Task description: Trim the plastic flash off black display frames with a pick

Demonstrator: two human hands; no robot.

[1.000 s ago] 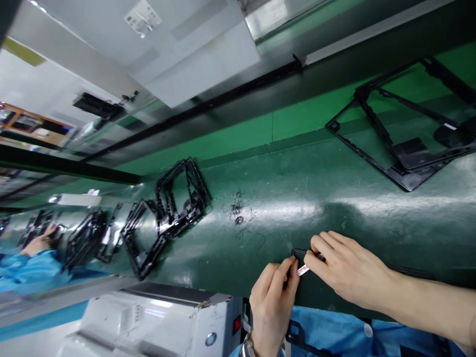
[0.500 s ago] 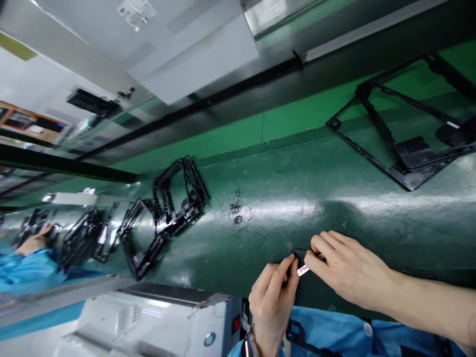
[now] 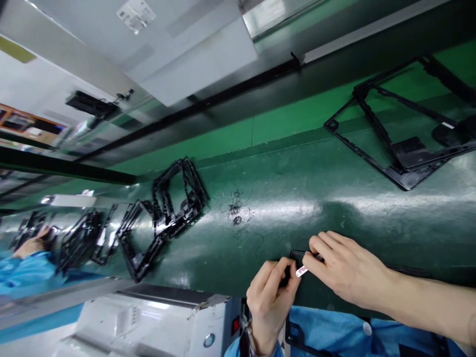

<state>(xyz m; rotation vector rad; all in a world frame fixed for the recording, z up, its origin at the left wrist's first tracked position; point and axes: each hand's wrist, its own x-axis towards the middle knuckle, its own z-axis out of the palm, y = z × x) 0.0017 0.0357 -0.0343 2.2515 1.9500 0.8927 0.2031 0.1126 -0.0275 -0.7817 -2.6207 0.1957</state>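
Note:
At the table's near edge, my left hand (image 3: 273, 300) pinches the corner of a black plastic frame (image 3: 297, 254). Part of that frame shows below by the blue clothing, and the rest is hidden behind my hands and right forearm. My right hand (image 3: 344, 260) is closed round a slim tool with a pale pink, rounded end (image 3: 302, 271), which points at my left fingertips. The tool's other end is covered by my fingers, so its kind does not show. Both hands are close together over the frame's corner.
Thin black shavings (image 3: 236, 210) lie on the green table (image 3: 282, 173). Black frames (image 3: 409, 144) overlap at the far right, and more stacked frames (image 3: 178, 198) stand left. A white machine (image 3: 156, 322) is at the near left. Another person's hand (image 3: 33, 243) is among frames at far left.
My left hand has shifted slightly left, its index finger now lying differently at the frame's corner. The right hand and its tool have barely moved.

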